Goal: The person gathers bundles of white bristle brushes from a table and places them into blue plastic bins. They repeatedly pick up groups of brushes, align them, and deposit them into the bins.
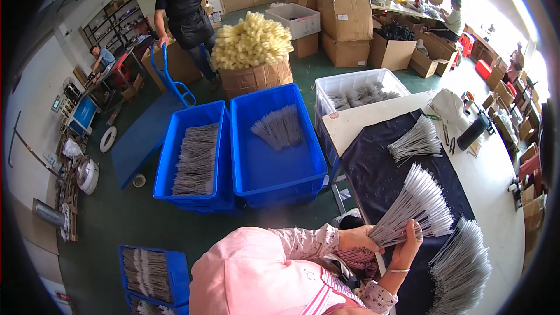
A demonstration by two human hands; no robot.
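Note:
A fanned bundle of thin wire brushes (417,204) with whitish bristle ends lies across my two hands, over the dark cloth (373,157) on the table. My left hand (357,238) is closed round the narrow wire end. My right hand (407,247), with a bracelet at the wrist, grips the same bundle from the near side, its thumb up along the wires. Beyond it on the cloth rests a smaller brush bundle (416,139). A larger pile of brushes (464,268) spreads at the near right, next to my right hand.
Left of the table stand two blue bins (279,185) (189,198) holding brushes, and a white crate (363,76). A dark bottle (473,132) and pliers-like tools (449,139) lie on the table. Behind, a person (185,11) holds a blue trolley (146,131) beside a carton of yellowish brushes (256,79).

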